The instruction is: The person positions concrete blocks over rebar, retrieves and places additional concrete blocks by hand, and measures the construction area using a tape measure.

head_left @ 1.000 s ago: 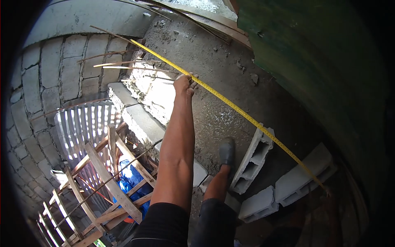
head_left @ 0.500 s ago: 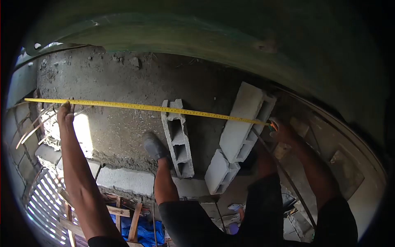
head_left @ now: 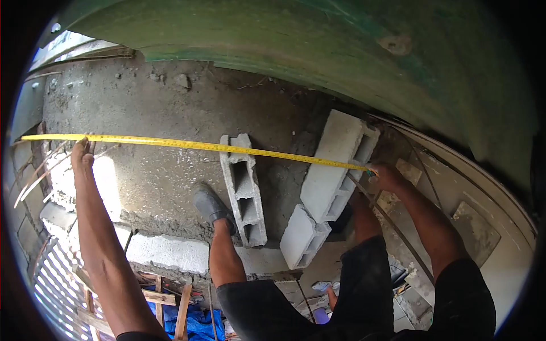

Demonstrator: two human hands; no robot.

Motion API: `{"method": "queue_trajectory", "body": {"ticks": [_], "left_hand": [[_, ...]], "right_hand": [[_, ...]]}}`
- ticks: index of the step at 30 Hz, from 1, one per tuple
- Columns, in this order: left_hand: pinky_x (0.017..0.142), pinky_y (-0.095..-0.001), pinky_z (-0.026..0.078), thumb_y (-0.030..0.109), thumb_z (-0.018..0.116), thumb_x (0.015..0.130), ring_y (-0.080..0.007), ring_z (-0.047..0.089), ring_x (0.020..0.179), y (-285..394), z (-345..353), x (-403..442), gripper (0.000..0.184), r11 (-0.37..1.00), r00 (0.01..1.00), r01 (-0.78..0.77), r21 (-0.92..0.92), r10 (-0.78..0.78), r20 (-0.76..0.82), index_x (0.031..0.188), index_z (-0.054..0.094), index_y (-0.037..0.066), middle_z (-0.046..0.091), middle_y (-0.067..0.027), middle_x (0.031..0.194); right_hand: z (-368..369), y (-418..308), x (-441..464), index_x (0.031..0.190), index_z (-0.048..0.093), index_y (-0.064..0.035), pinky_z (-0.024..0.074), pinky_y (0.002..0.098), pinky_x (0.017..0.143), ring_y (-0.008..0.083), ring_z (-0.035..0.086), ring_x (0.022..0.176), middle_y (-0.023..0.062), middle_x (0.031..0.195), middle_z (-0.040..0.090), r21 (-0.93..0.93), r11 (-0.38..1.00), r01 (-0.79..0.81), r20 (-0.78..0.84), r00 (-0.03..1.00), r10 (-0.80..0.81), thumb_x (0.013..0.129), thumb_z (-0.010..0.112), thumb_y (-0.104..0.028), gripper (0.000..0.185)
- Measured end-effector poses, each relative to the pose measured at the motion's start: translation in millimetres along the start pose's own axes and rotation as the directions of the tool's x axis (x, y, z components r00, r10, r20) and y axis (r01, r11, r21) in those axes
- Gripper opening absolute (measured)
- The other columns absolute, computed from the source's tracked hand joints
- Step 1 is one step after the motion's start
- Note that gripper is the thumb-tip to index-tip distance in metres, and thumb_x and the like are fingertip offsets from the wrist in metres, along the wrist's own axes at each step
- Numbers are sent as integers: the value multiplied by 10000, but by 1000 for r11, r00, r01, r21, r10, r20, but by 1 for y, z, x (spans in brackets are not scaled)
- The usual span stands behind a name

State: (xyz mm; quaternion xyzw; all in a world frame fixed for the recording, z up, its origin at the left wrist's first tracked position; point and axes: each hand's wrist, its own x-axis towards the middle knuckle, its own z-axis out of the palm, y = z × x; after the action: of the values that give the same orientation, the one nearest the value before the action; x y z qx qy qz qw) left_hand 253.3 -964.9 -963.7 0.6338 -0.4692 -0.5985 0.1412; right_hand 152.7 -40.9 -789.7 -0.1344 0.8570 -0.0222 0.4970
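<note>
A yellow tape measure (head_left: 193, 145) stretches nearly level across the view, passing over the hollow concrete blocks. Near its left end, my left hand (head_left: 83, 152) has its fingers closed on the blade, whose tip reaches past the hand to the wall. My right hand (head_left: 387, 177) grips the other end, mostly hiding the case; a bit of green shows at the fingers. Under the blade stand a narrow hollow block (head_left: 245, 196) and a larger block (head_left: 331, 165). A smaller broken block (head_left: 303, 236) rests against the larger one's lower end.
A laid row of blocks (head_left: 168, 252) runs below the damp mortar floor (head_left: 153, 108). Thin rods (head_left: 35, 173) stick out at the left wall, and a long bar (head_left: 398, 236) slants by my right arm. A green sheet (head_left: 296, 42) hangs above. Wood pieces (head_left: 183, 310) lie below.
The camera view has tilted slightly, so the scene sits a little further left. Both hands keep hold of the tape measure, which stays stretched over the blocks.
</note>
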Motion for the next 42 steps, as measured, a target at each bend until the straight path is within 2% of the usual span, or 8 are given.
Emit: {"method": "queue_trajectory", "body": {"ticks": [7,29,32,36,37,38,40,42], "left_hand": [[932,-374,525,1,500,917,-278,609,1026,-18,-29,57,250,998,987,50,-29,-45,154,1162,495,-48,584,-142,1131],[928,-355,537,3,460,927,-269,606,1076,-1,-6,9,266,999,991,31,-40,-25,130,1190,483,-29,589,-153,1162],[930,-355,529,11,489,912,-262,599,1071,2,-6,-5,232,994,986,72,-79,-59,157,1139,535,-11,596,-153,1142],[911,-368,528,29,495,906,-272,592,1066,-3,12,-81,221,979,925,148,-141,-87,369,1110,552,-37,605,-157,1097],[900,-366,532,36,511,893,-262,598,1022,-9,14,-104,228,988,893,151,-39,-119,435,1103,549,-45,598,-169,1098],[852,-362,553,33,533,862,-231,603,951,-25,17,-134,259,976,901,174,-135,-103,420,1110,537,-39,592,-153,1058],[755,-360,582,29,533,814,-199,606,889,5,49,-270,348,975,869,169,-142,-80,489,1161,518,20,573,-92,978],[700,-350,584,101,585,828,-202,613,881,1,54,-335,317,961,806,254,-111,-147,573,1137,525,62,581,-76,974]], "right_hand": [[9,6,7,1210,586,-66,500,394,862,337,623,995,194,1097,630,-73,997,-33,48,998,37,746,696,-101,478],[12,0,5,1210,568,-57,475,412,916,348,585,1066,192,1138,608,-76,995,-57,21,998,59,718,721,-134,520],[-6,-24,4,1237,546,-84,502,437,849,365,621,988,195,1055,640,-124,990,-69,46,996,75,763,693,-138,499],[-33,-35,-21,1268,518,-71,484,421,901,363,599,1056,200,1143,611,-62,995,-84,-53,995,80,739,710,-162,570],[-40,-41,-25,1274,510,-70,485,417,900,369,602,1050,208,1139,612,-78,996,-54,-116,992,45,740,704,-162,576],[-47,-46,-27,1274,510,-70,485,417,900,369,602,1050,208,1139,612,-86,996,-31,-135,991,19,740,704,-162,576],[-60,-58,-38,1307,481,-68,477,430,919,376,591,1069,225,1146,607,-44,996,-74,-45,996,72,758,685,-201,600],[-83,-90,-52,1321,471,-69,476,430,922,377,589,1073,233,1149,604,-39,996,-77,-36,996,76,745,685,-211,630]]}}
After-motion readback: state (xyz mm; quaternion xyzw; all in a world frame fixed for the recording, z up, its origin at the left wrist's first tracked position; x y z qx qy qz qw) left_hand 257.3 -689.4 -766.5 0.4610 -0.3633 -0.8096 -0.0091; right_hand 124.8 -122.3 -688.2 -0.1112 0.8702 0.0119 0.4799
